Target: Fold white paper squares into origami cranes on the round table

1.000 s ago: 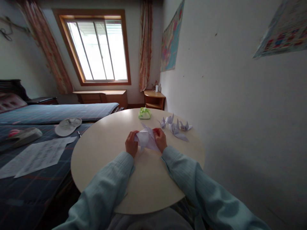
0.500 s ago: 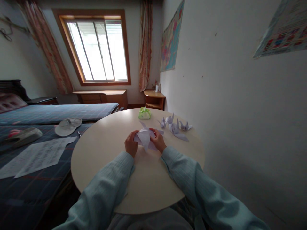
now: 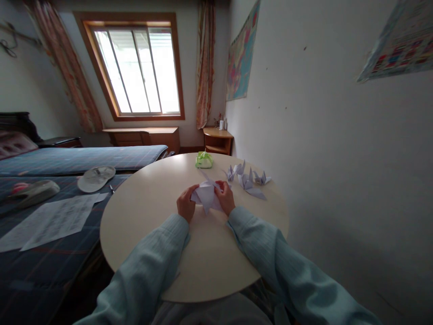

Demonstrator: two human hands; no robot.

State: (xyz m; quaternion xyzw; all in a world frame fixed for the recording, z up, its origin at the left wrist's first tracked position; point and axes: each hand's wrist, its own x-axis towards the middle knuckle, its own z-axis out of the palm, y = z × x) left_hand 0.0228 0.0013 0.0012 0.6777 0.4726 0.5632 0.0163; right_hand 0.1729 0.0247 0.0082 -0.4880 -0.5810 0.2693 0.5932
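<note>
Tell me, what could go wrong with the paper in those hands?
The half-folded paper is pinched between the left hand and right hand, so a hard tug might tear a thin point or spoil a crease. The finished paper cranes sit just beyond the right hand, so a sleeve swinging out could knock them toward the edge of the round table.

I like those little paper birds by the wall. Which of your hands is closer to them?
Right. The right hand holds the folded paper just beside the paper birds, not touching them. The left hand grips the paper's other side, farther from them.
</note>
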